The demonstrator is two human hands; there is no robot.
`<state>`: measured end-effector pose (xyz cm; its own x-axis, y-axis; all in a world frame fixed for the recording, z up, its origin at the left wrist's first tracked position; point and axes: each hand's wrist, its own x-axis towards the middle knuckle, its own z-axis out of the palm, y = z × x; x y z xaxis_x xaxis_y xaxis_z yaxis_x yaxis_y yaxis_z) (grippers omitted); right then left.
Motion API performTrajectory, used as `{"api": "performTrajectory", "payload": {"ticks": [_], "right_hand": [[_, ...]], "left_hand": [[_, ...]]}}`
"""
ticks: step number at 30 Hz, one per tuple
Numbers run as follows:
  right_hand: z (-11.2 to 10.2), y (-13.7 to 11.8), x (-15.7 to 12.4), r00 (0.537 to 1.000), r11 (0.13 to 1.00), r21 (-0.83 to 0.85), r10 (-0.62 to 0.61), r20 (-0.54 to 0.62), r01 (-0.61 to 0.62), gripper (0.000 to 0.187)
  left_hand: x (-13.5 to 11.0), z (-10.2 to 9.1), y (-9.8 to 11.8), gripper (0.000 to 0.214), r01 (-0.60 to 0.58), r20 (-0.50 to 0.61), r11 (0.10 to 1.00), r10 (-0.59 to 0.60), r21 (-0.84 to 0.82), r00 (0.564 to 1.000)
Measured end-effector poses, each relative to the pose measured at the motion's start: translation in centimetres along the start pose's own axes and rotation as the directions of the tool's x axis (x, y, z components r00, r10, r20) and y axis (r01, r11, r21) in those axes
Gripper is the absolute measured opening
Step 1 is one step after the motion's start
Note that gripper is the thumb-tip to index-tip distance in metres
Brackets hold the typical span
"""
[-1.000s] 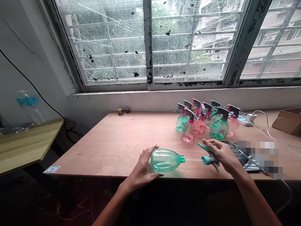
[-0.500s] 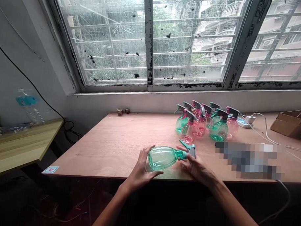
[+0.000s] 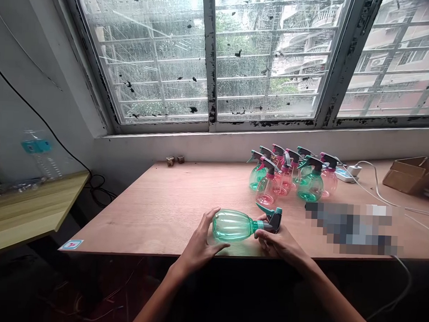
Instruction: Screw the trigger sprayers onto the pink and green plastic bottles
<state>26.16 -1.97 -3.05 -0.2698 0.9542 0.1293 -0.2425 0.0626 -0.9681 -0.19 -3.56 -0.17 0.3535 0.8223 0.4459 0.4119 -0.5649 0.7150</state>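
A clear green spray bottle lies on its side near the front edge of the wooden table. My left hand cups its base end, fingers curled around it. My right hand grips the green and grey trigger sprayer head, which sits on the bottle's neck.
A cluster of several pink and green spray bottles stands at the back of the table. A white power strip with cables and a cardboard box lie to the right. A second wooden desk stands at the left.
A second ago the trigger head was held apart from the bottle with its tube showing. My right hand moved it left onto the neck, where it now sits.
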Motion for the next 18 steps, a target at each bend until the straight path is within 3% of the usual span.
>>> {"api": "performTrajectory", "payload": {"ticks": [7, 12, 18], "right_hand": [[0.13, -0.28, -0.10, 0.997, 0.997, 0.007, -0.071, -0.040, 0.071, 0.030], [0.14, -0.35, -0.20, 0.995, 0.995, 0.033, -0.089, -0.044, 0.090, 0.033], [0.09, -0.39, -0.14, 0.994, 0.994, 0.026, -0.101, -0.044, 0.102, 0.032]], "left_hand": [[-0.35, 0.08, 0.08, 0.099, 0.065, 0.054, 0.993, -0.060, -0.096, 0.997], [-0.08, -0.44, 0.45, 0.081, 0.112, 0.088, 0.980, -0.098, -0.166, 0.991], [0.04, -0.30, 0.77, 0.094, 0.163, 0.151, 0.944, -0.123, -0.288, 0.981]]}}
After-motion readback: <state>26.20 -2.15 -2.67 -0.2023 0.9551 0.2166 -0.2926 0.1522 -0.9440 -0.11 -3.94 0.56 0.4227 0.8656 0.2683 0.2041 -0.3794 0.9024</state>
